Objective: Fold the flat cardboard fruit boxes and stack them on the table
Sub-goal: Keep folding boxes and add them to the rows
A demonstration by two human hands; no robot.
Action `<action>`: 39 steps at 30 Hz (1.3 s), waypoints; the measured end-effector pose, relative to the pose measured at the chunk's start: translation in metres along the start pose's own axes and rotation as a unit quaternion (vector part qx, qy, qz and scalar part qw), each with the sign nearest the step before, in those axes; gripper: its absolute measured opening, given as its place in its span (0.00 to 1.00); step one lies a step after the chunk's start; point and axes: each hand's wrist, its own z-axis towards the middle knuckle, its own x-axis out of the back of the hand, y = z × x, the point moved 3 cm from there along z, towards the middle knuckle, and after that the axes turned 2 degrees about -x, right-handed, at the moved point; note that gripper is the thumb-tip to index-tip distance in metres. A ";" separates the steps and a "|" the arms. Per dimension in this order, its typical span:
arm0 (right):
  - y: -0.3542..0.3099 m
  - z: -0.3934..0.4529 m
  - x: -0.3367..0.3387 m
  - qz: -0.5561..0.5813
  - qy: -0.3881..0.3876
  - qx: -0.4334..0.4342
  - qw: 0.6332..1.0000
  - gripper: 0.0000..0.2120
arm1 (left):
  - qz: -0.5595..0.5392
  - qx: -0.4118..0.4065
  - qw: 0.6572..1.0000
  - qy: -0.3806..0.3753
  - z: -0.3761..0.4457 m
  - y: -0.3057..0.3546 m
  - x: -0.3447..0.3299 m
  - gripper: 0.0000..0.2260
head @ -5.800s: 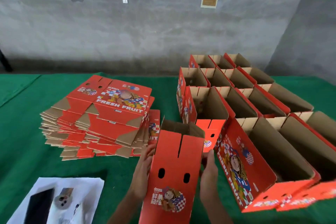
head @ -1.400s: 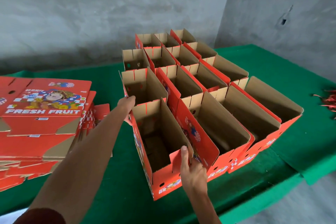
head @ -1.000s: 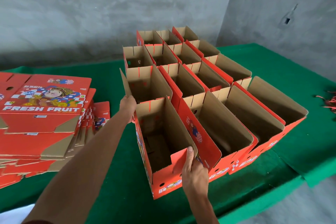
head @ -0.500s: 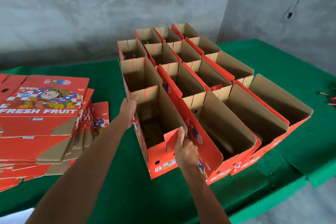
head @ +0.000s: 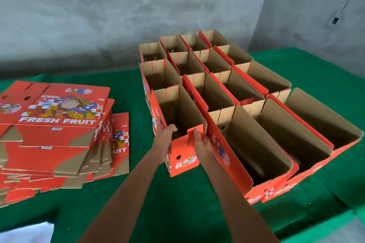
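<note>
An upright folded red fruit box [head: 182,156] with an open top stands at the near end of the left row of folded boxes [head: 223,92]. My left hand [head: 165,140] grips its near left corner, fingers curled over the rim. My right hand [head: 201,145] holds the near end flap, thumb on the outer red face and fingers behind it. A tall pile of flat red "FRESH FRUIT" boxes [head: 57,126] lies to the left on the green table [head: 167,199].
Several folded open boxes stand in rows from mid table to the grey wall [head: 118,16]; the nearest right ones [head: 276,148] reach close to the table's front edge. A white sheet [head: 23,233] shows at the bottom left corner.
The folded box has been pushed away from me into line behind the left row. My left hand moved from its far left corner to its near left corner; my right hand stayed on the near flap.
</note>
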 end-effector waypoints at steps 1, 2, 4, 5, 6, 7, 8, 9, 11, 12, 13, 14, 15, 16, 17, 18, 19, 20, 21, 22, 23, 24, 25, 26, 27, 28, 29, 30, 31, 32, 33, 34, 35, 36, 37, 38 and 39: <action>-0.002 0.006 -0.003 0.005 -0.035 -0.024 0.999 0.46 | -0.001 -0.002 1.000 0.005 0.004 0.002 -0.001 0.30; -0.007 0.008 -0.003 -0.002 -0.040 -0.023 0.999 0.46 | 0.002 -0.003 1.000 0.011 0.009 0.005 -0.002 0.29; -0.015 0.014 -0.003 -0.001 -0.032 -0.013 0.999 0.45 | 0.012 0.001 1.000 0.022 0.020 0.008 -0.002 0.28; -0.018 0.019 -0.005 -0.017 -0.032 -0.019 0.999 0.45 | 0.015 0.002 1.000 0.027 0.026 0.010 -0.002 0.27; -0.020 0.025 -0.007 -0.030 -0.040 -0.029 0.998 0.45 | 0.020 0.003 0.999 0.030 0.031 0.012 -0.002 0.27; -0.024 0.029 -0.007 -0.049 -0.048 -0.037 0.997 0.45 | 0.028 0.004 0.999 0.034 0.035 0.015 -0.002 0.27; -0.030 0.033 -0.006 -0.050 -0.055 -0.042 0.996 0.46 | 0.038 0.005 0.999 0.037 0.039 0.017 -0.003 0.27; -0.035 0.037 -0.006 -0.045 -0.063 -0.044 0.996 0.45 | 0.048 0.004 0.998 0.040 0.043 0.020 -0.003 0.28; -0.043 0.043 -0.006 -0.022 -0.058 -0.040 0.997 0.43 | 0.053 -0.002 0.998 0.043 0.051 0.025 -0.005 0.32; -0.045 0.043 -0.006 -0.008 -0.054 -0.040 0.998 0.40 | 0.054 -0.006 0.997 0.045 0.056 0.027 -0.007 0.33; -0.044 0.043 -0.008 0.012 -0.054 -0.037 0.998 0.36 | 0.060 -0.009 0.997 0.050 0.061 0.029 -0.009 0.32; -0.042 0.041 -0.009 0.040 -0.060 -0.030 0.997 0.30 | 0.071 -0.009 0.996 0.058 0.068 0.031 -0.011 0.31; -0.038 0.039 -0.013 0.061 -0.071 -0.019 0.995 0.23 | 0.083 -0.004 0.994 0.066 0.074 0.033 -0.012 0.29; -0.034 0.034 -0.017 0.081 -0.082 -0.007 0.993 0.18 | 0.095 0.002 0.993 0.073 0.078 0.034 -0.013 0.29; -0.031 0.030 -0.021 0.094 -0.085 0.002 0.992 0.16 | 0.109 0.002 0.991 0.079 0.081 0.036 -0.013 0.28; -0.030 0.026 -0.024 0.095 -0.076 0.011 0.992 0.17 | 0.130 -0.007 0.988 0.082 0.083 0.038 -0.011 0.28; -0.031 0.021 -0.025 0.092 -0.053 0.026 0.994 0.18 | 0.158 -0.023 0.984 0.083 0.082 0.042 -0.008 0.26; -0.035 0.016 -0.027 0.085 -0.034 0.045 0.995 0.18 | 0.195 -0.045 0.976 0.084 0.080 0.046 -0.001 0.24; -0.041 0.011 -0.031 0.083 -0.031 0.057 0.994 0.17 | 0.237 -0.070 0.965 0.085 0.075 0.051 0.006 0.23; -0.048 0.004 -0.039 0.093 -0.049 0.065 0.992 0.14 | 0.274 -0.093 0.953 0.087 0.067 0.054 0.016 0.23; -0.056 -0.002 -0.048 0.112 -0.076 0.072 0.988 0.12 | 0.299 -0.113 0.943 0.089 0.059 0.057 0.027 0.25; -0.065 -0.008 -0.060 0.132 -0.098 0.080 0.983 0.12 | 0.315 -0.130 0.936 0.091 0.049 0.059 0.040 0.27; -0.074 -0.016 -0.072 0.144 -0.113 0.087 0.979 0.11 | 0.328 -0.147 0.928 0.096 0.038 0.062 0.056 0.28; -0.084 -0.024 -0.085 0.148 -0.125 0.095 0.976 0.10 | 0.344 -0.166 0.918 0.103 0.027 0.063 0.075 0.27; -0.093 -0.034 -0.100 0.153 -0.140 0.102 0.973 0.09 | 0.367 -0.186 0.905 0.110 0.017 0.065 0.096 0.25; -0.100 -0.045 -0.116 0.160 -0.159 0.105 0.969 0.08 | 0.393 -0.203 0.889 0.118 0.007 0.065 0.119 0.23; -0.105 -0.056 -0.132 0.165 -0.178 0.108 0.964 0.07 | 0.422 -0.215 0.871 0.131 -0.004 0.065 0.143 0.22; -0.108 -0.068 -0.149 0.161 -0.193 0.114 0.961 0.06 | 0.457 -0.220 0.848 0.154 -0.015 0.062 0.168 0.21; -0.108 -0.079 -0.166 0.149 -0.209 0.119 0.959 0.06 | 0.497 -0.213 0.820 0.188 -0.026 0.055 0.194 0.21; -0.108 -0.090 -0.183 0.131 -0.225 0.120 0.958 0.07 | 0.544 -0.189 0.788 0.218 -0.036 0.046 0.219 0.23; -0.105 -0.101 -0.199 0.113 -0.242 0.118 0.956 0.07 | 0.587 -0.146 0.760 0.237 -0.046 0.035 0.245 0.28; -0.101 -0.112 -0.214 0.093 -0.257 0.118 0.955 0.08 | 0.620 -0.098 0.739 0.245 -0.055 0.022 0.270 0.33; -0.099 -0.121 -0.228 0.073 -0.268 0.122 0.953 0.10 | 0.639 -0.060 0.724 0.251 -0.063 0.009 0.293 0.38; -0.097 -0.129 -0.241 0.051 -0.272 0.129 0.952 0.12 | 0.644 -0.035 0.719 0.258 -0.069 -0.001 0.315 0.41; -0.096 -0.136 -0.253 0.028 -0.273 0.139 0.952 0.15 | 0.634 -0.023 0.725 0.266 -0.074 -0.008 0.333 0.44; -0.096 -0.142 -0.263 0.009 -0.270 0.142 0.952 0.18 | 0.619 -0.021 0.737 0.272 -0.077 -0.012 0.348 0.46; -0.098 -0.147 -0.272 -0.003 -0.267 0.137 0.954 0.19 | 0.609 -0.026 0.745 0.271 -0.079 -0.013 0.361 0.46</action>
